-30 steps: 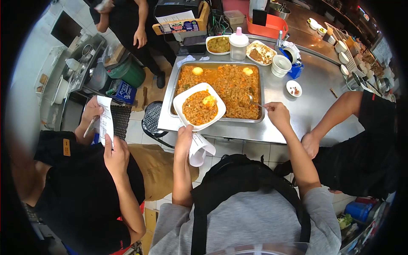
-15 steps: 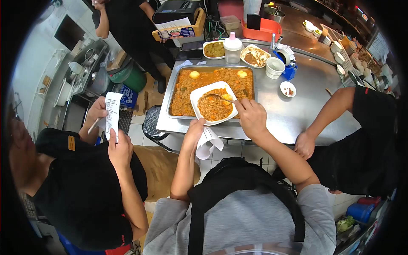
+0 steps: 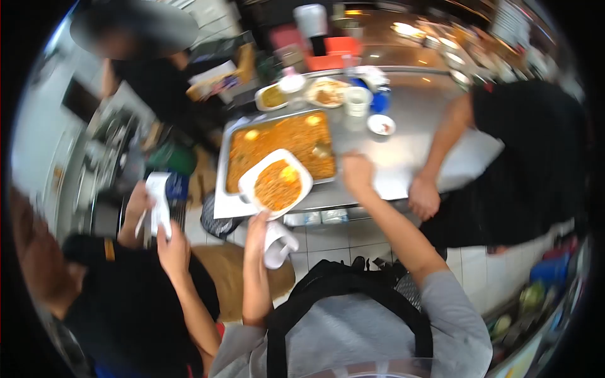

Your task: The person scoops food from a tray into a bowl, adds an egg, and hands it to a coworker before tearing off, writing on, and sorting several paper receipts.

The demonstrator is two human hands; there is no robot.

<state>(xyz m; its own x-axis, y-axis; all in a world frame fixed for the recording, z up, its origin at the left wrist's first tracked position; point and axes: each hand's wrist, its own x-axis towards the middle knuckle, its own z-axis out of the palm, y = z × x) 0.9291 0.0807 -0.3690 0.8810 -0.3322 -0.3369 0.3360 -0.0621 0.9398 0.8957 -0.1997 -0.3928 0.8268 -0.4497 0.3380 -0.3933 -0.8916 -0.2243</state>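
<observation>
the left hand (image 3: 257,222) holds a white bowl (image 3: 275,183) of orange rice from below, with a curled paper slip (image 3: 277,243) tucked in the same hand. the bowl sits over the near edge of the big metal tray (image 3: 222,165) of rice on the steel counter (image 3: 409,157). the right hand (image 3: 356,172) rests at the tray's right corner; the picture is blurry, so i cannot tell if it grips anything. a person on the left holds a receipt (image 3: 157,203).

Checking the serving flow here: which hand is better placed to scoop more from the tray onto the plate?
Probably the right hand: it sits at the edge of the metal tray of orange rice, beside the food. The left hand is busy under the white plate with a curled paper slip.
</observation>
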